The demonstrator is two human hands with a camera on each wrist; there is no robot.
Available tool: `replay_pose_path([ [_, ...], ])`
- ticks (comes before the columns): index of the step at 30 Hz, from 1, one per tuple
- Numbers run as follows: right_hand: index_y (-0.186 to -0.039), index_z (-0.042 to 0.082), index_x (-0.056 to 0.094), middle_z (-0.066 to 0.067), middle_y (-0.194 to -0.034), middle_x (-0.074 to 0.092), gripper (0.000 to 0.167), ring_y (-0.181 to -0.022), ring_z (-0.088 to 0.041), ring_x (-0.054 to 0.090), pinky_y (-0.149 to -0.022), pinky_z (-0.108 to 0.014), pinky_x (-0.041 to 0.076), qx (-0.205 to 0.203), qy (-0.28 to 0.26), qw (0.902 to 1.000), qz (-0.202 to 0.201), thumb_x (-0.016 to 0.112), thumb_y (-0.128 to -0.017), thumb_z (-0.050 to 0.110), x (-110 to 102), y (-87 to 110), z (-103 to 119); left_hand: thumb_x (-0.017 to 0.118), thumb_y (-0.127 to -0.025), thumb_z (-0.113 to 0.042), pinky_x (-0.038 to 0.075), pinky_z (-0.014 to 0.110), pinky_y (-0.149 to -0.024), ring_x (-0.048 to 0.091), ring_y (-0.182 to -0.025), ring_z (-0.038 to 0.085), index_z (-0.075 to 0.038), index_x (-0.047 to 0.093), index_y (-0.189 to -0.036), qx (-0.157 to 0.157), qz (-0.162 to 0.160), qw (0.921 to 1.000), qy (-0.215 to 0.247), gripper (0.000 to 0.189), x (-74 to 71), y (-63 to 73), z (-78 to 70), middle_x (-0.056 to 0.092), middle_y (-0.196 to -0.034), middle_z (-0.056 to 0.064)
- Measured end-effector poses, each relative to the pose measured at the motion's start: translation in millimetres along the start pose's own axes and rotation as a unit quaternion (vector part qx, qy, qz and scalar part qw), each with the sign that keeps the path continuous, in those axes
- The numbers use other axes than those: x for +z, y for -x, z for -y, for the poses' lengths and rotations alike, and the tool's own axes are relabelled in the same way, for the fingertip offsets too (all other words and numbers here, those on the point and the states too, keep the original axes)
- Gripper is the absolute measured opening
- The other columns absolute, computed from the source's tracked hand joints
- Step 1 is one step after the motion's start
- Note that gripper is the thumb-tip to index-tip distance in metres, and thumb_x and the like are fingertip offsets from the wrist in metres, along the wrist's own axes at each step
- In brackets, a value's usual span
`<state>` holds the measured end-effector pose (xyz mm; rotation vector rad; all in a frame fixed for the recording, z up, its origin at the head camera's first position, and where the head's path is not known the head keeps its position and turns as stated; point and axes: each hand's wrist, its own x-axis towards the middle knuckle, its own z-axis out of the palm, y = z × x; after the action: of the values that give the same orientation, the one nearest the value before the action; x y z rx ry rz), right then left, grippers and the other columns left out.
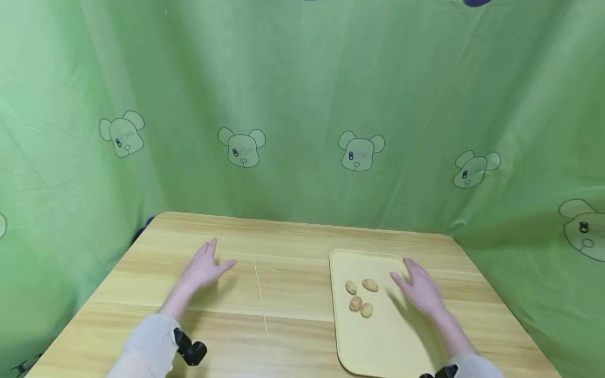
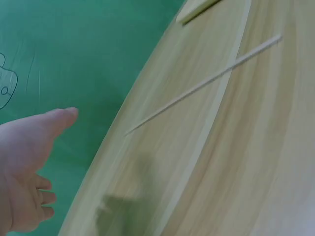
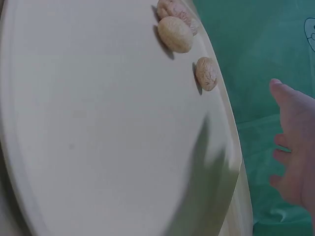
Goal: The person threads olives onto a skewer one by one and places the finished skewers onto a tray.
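Observation:
My left hand (image 1: 203, 270) hovers over the left part of the table, fingers extended and thumb apart, holding nothing. To its right a thin wooden skewer (image 1: 259, 295) lies lengthwise on the tabletop; the left wrist view shows the skewer (image 2: 204, 84) apart from the hand (image 2: 22, 147). Over the right edge of a pale yellow tray (image 1: 373, 344) my right hand (image 1: 421, 293) is raised, with thumb and fingers spread and nothing held. Several small, tan, potato-like ovals (image 1: 355, 303) sit in the tray, left of that hand. Wrinkled skin shows on one oval (image 3: 206, 73) in the right wrist view.
The wood-grain table (image 1: 302, 241) has rounded far corners. Behind it and at both sides hangs a green curtain (image 1: 302, 94) with printed bear heads. Black wrist devices (image 1: 191, 349) sit at both sleeves. The tray has a low raised rim.

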<state>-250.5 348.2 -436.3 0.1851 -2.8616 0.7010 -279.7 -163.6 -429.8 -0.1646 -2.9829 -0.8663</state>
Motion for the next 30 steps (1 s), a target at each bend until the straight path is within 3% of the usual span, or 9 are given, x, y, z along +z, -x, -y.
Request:
replay_pose_path([
  [6, -0.139, -0.012, 0.024, -0.034, -0.139, 0.029, 0.074, -0.123, -0.051, 0.032, -0.098, -0.06, 0.03, 0.046, -0.123, 0.991, 0.029, 0.045, -0.095, 0.044, 0, -2.0, 6, 0.06, -0.087, -0.043, 0.027, 0.055, -0.103, 0.032, -0.125, 0.049, 0.015, 0.021, -0.138, -0.027, -0.023, 0.9902, 0.135, 0.086, 10.9, 2.1, -15.7, 0.028, -0.139, 0.035],
  [12, -0.136, -0.01, 0.034, -0.03, -0.13, 0.044, 0.064, -0.114, -0.044, 0.048, -0.092, -0.049, 0.043, 0.066, -0.169, 0.9822, 0.047, 0.051, -0.094, 0.036, 7, -2.9, 9, 0.065, -0.084, -0.039, 0.045, 0.051, -0.09, 0.052, -0.109, 0.044, 0.015, 0.037, -0.131, -0.05, -0.039, 0.9797, 0.19, 0.077, 33.1, 9.9, -27.5, 0.05, -0.122, 0.033],
  [17, -0.132, -0.012, 0.038, -0.028, -0.121, 0.052, 0.056, -0.105, -0.038, 0.055, -0.081, -0.039, 0.051, 0.066, -0.209, 0.974, 0.057, 0.054, -0.094, 0.025, 16, -3.0, 13, 0.068, -0.081, -0.038, 0.051, 0.045, -0.08, 0.061, -0.093, 0.036, 0.014, 0.052, -0.118, -0.057, -0.037, 0.9783, 0.196, 0.066, 57.1, 17.9, -35.1, 0.062, -0.103, 0.026],
  [20, -0.13, -0.013, 0.04, -0.027, -0.116, 0.055, 0.053, -0.101, -0.036, 0.057, -0.078, -0.036, 0.052, 0.061, -0.21, 0.9739, 0.061, 0.056, -0.093, 0.023, 21, -2.5, 16, 0.069, -0.079, -0.041, 0.052, 0.042, -0.074, 0.063, -0.085, 0.029, 0.01, 0.059, -0.11, -0.062, -0.035, 0.9798, 0.187, 0.06, 68.8, 22.7, -39.4, 0.066, -0.096, 0.018],
  [30, -0.127, -0.013, 0.044, -0.024, -0.112, 0.058, 0.05, -0.104, -0.039, 0.055, -0.079, -0.037, 0.051, 0.065, -0.207, 0.9743, 0.062, 0.059, -0.091, 0.019, 36, -6.4, 9, 0.074, -0.072, -0.045, 0.046, 0.032, -0.059, 0.056, -0.071, 0.018, -0.005, 0.064, -0.088, -0.063, -0.035, 0.9923, 0.101, 0.044, 86.3, 28.7, -50.4, 0.064, -0.084, 0.005],
])
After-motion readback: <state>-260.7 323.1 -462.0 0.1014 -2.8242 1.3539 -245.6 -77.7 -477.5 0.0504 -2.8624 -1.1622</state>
